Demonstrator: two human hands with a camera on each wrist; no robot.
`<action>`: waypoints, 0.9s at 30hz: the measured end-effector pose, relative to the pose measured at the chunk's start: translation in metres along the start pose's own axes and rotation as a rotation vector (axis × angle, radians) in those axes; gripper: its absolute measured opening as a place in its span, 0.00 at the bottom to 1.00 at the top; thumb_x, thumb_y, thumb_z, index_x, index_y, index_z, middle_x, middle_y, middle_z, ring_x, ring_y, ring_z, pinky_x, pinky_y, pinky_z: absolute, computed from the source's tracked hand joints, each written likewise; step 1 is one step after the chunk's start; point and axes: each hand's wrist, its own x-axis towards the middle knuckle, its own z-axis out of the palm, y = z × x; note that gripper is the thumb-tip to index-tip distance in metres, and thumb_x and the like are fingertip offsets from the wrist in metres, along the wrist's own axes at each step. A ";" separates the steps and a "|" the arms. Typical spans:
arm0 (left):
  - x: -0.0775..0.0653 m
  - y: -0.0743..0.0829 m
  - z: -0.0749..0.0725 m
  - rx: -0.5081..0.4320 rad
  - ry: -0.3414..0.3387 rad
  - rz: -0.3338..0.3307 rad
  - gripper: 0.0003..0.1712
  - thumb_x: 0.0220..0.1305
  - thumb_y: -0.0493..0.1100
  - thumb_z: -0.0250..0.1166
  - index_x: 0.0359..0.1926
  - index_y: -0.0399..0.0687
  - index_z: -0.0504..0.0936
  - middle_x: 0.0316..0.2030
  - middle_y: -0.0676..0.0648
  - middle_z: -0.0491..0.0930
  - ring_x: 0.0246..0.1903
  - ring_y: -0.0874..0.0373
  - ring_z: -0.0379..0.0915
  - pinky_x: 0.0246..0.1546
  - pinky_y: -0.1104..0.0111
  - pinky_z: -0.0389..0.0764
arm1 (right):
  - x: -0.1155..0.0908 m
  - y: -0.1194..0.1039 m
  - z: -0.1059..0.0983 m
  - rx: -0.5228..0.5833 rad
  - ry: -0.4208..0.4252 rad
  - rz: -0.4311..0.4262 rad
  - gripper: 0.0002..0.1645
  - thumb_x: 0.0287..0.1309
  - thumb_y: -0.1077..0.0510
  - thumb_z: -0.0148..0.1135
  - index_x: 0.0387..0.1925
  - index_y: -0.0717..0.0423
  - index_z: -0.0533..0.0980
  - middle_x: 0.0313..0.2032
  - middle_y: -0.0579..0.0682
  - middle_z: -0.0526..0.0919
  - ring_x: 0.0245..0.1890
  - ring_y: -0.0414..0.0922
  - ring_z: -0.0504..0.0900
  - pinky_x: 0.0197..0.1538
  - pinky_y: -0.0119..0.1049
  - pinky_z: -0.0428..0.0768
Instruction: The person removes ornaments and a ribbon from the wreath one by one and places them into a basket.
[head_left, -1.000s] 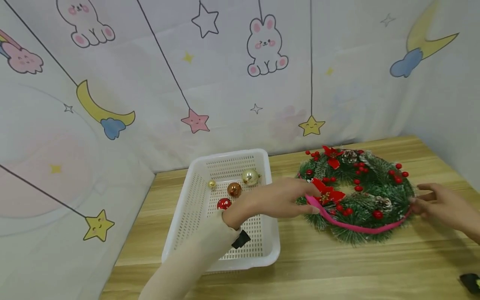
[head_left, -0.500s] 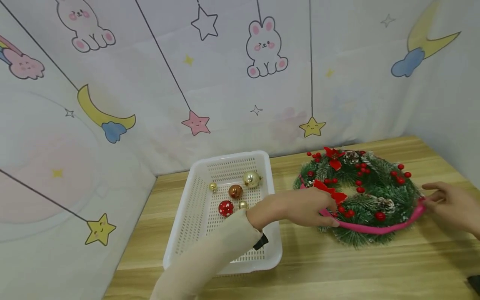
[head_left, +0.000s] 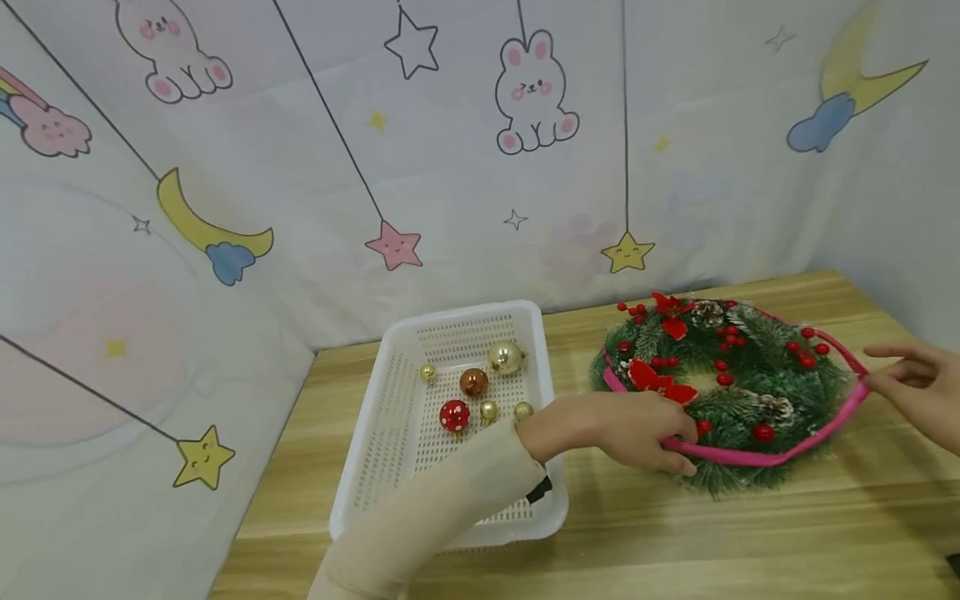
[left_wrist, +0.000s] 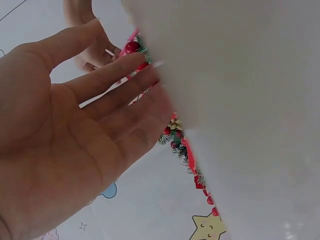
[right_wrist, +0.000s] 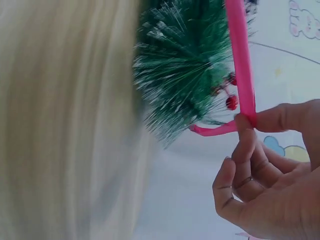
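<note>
A green wreath (head_left: 795, 392) with red berries, red flowers and pinecones lies on the table. A pink ribbon (head_left: 735, 456) runs around its outer edge. At the wreath's right, my right hand (head_left: 918, 387) pinches the ribbon between thumb and forefinger and holds it out from the greenery. The right wrist view shows the pinched ribbon (right_wrist: 243, 65) bending at the fingertips. My left hand (head_left: 637, 429) lies over the wreath's front left, at the ribbon and beside a red flower (head_left: 660, 383). Its fingers (left_wrist: 110, 80) look nearly straight, thumb apart; the fingertips' contact is partly hidden.
A white plastic basket (head_left: 352, 450) stands left of the wreath, under my left forearm. In it lie several baubles, among them a red dotted one (head_left: 454, 416) and a brown one (head_left: 473, 382). A printed cloth (head_left: 450, 167) hangs behind the wooden table (head_left: 637, 550).
My right hand has drawn the ribbon outward to the right, away from the wreath. My left hand has slid rightward along the front of the wreath. More baubles show in the basket.
</note>
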 end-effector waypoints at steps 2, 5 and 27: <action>0.000 0.001 -0.001 0.004 -0.010 -0.003 0.15 0.81 0.54 0.57 0.55 0.51 0.82 0.40 0.57 0.75 0.35 0.67 0.63 0.37 0.79 0.63 | 0.000 -0.019 -0.005 0.095 -0.002 0.006 0.23 0.76 0.60 0.59 0.49 0.19 0.73 0.25 0.13 0.76 0.22 0.21 0.76 0.26 0.19 0.72; 0.000 0.001 -0.002 0.018 -0.024 -0.014 0.20 0.81 0.55 0.57 0.63 0.52 0.81 0.49 0.59 0.79 0.41 0.69 0.68 0.41 0.80 0.66 | -0.003 -0.061 -0.014 0.230 -0.028 0.025 0.31 0.75 0.68 0.54 0.45 0.18 0.71 0.25 0.19 0.78 0.22 0.21 0.79 0.29 0.15 0.75; 0.001 0.000 0.008 0.039 -0.078 -0.096 0.31 0.80 0.59 0.56 0.76 0.54 0.71 0.73 0.59 0.71 0.72 0.70 0.65 0.69 0.83 0.66 | 0.013 -0.179 0.000 0.191 -0.012 -0.030 0.13 0.80 0.52 0.53 0.59 0.40 0.78 0.47 0.16 0.73 0.41 0.12 0.76 0.36 0.16 0.71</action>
